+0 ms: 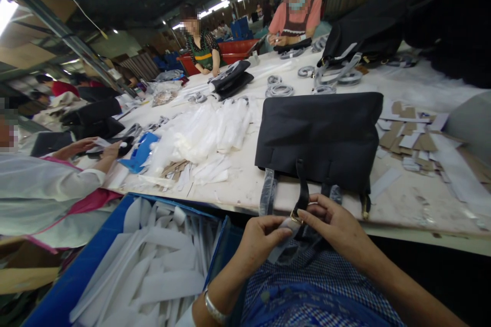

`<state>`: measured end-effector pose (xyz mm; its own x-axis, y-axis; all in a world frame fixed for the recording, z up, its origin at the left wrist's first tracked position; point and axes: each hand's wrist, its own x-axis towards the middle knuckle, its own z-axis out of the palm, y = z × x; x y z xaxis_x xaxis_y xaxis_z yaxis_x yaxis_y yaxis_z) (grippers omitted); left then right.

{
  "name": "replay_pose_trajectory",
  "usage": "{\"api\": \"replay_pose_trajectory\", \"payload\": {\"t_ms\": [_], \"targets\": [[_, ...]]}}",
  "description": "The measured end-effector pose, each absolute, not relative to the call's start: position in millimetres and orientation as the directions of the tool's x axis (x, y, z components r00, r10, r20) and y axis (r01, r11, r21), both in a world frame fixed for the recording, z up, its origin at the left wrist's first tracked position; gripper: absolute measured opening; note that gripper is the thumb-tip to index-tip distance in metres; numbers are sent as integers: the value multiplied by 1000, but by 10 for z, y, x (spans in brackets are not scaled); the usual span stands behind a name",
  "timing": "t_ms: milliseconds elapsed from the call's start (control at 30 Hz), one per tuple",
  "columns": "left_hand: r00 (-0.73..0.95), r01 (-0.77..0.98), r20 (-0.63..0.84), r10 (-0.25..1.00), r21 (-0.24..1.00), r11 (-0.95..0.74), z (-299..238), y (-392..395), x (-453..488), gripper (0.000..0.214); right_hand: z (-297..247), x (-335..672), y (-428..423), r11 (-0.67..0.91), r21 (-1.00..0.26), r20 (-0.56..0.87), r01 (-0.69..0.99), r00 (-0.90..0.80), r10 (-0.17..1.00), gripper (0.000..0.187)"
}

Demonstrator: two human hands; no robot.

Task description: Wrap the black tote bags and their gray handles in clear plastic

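Note:
A black handbag lies flat at the near edge of the table, its top side toward me. From it a black strap with a gold buckle hangs over the edge. My left hand pinches a piece of whitish wrapping just beside the buckle. My right hand is closed on the black strap at the buckle. A plastic-wrapped handle loops down from the bag, partly hidden behind my hands.
A blue bin with white foam strips stands below the table at left. Clear plastic sleeves and cardboard scraps lie on the white table. Coiled wrapped straps sit farther back. Co-workers stand at the left and across the table.

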<state>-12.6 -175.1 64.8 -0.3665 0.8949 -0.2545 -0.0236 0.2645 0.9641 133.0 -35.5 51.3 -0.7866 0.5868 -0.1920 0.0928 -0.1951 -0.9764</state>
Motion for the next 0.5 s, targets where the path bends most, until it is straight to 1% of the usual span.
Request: {"api": "replay_pose_trajectory", "payload": {"t_ms": [100,200,300,367,500], "targets": [[-368,-49,-260,893,964,260,656,-1753,-109,31,525,1316,-376,-231,-972,-177,41,-776,606,41],[-356,-100,-348,868,937,335,603,-1777,-87,37,534,1304,-408,-162,-986,-130,27,-732,668,38],[-284,-138,-441,852,898,419,531,-1805,-57,46,525,1291,-441,-98,-995,-90,28,-689,719,35],[-244,-177,-454,857,890,421,512,-1811,-32,47,519,1285,-461,-93,-995,-84,23,-678,730,34],[-242,-303,-474,847,866,398,551,-1784,22,46,531,1289,-489,-83,-996,-90,43,-667,739,34]]}}
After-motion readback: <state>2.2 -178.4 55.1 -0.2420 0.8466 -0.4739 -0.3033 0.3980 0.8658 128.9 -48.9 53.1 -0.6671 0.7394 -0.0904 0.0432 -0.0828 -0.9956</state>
